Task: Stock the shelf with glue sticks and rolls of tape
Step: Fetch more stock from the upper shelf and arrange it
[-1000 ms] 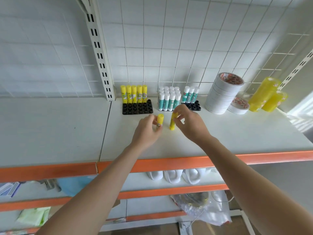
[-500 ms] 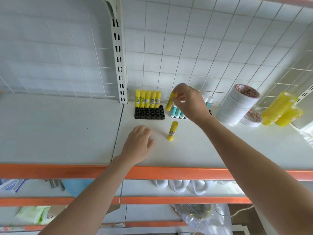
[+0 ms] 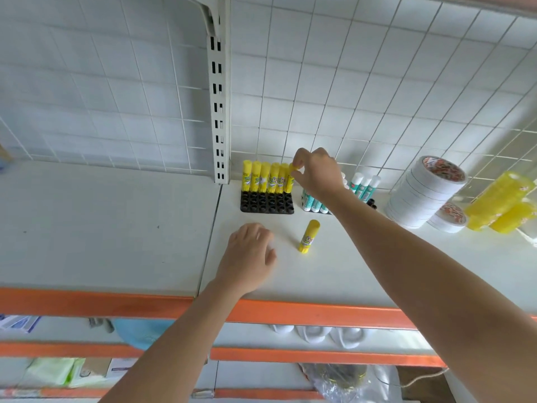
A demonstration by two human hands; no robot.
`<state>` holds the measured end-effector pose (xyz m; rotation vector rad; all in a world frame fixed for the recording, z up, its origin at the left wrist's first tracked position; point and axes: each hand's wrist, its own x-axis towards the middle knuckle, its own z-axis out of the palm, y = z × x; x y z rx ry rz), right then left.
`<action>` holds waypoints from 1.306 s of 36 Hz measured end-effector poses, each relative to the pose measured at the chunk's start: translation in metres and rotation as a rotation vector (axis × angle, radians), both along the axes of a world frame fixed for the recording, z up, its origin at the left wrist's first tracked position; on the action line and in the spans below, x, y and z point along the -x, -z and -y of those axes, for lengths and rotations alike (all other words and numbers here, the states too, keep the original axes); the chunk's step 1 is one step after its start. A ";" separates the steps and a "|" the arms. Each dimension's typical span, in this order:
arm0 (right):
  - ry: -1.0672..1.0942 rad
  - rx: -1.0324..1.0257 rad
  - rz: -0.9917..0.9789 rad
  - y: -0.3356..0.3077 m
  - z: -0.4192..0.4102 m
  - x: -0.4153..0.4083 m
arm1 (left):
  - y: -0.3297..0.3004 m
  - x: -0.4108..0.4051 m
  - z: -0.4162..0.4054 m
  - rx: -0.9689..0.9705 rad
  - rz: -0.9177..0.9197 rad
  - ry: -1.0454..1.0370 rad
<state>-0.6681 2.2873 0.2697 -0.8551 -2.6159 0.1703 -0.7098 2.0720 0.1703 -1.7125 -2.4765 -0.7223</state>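
Note:
My right hand (image 3: 318, 173) pinches the cap of a yellow glue stick (image 3: 290, 181) that stands at the right end of the back row in a black slotted tray (image 3: 266, 205). Several more yellow glue sticks (image 3: 263, 177) fill that row to its left. One loose yellow glue stick (image 3: 308, 236) stands upright on the white shelf (image 3: 116, 228), in front of the tray. My left hand (image 3: 248, 255) rests palm down on the shelf, just left of the loose stick, holding nothing.
Teal-and-white glue sticks (image 3: 363, 186) stand right of my right wrist. A leaning stack of white tape rolls (image 3: 421, 193) and yellow tape rolls (image 3: 502, 205) sit at the far right. A slotted upright (image 3: 218, 112) divides the wire-grid back. The orange shelf edge (image 3: 116, 303) runs along the front.
My left hand set one glue stick down on the shelf and let go. My right hand carried the other stick back to the tray's rear row.

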 end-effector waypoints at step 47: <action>-0.038 0.129 -0.158 -0.003 0.059 -0.106 | -0.007 -0.003 0.000 0.009 0.014 -0.016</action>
